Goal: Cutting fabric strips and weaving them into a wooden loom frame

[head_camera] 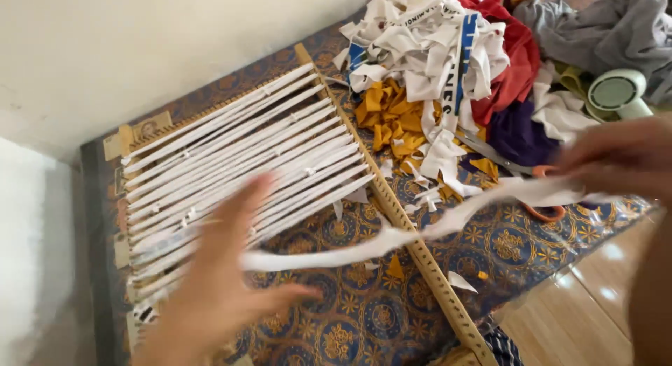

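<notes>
- While both hands stretch one white strip (392,236) across the frame (413,240), the work stands partly done.
- Left hand (224,282): blurred, fingers spread and slightly curled, with the strip's near end running to it by the palm; whether it pinches the end cannot be told.
- Right hand (619,159): blurred, fingers drawn together on the strip's far end, apparently pinching it.
- Strip: held taut in the air, slanting from the left hand over the frame's right rail to the right hand.
- Frame: wooden, pegged rails; many white strips (245,149) already strung side by side across its upper part.
- Remaining, by judgement: the lower part of the frame shows only patterned cloth, so more strips seem needed there.
- Scrap pile (448,65): white, yellow, red, purple and grey fabric pieces heaped just beyond the frame.
- Scissors (542,212): orange handle partly seen under the strip, near the right hand.
- Roll (616,93): pale, lying at the pile's right edge.
- Surface (364,317): covered in blue cloth with gold floral medallions, set against a cream wall (140,44).
- Floor (581,296): glossy wood at lower right.
</notes>
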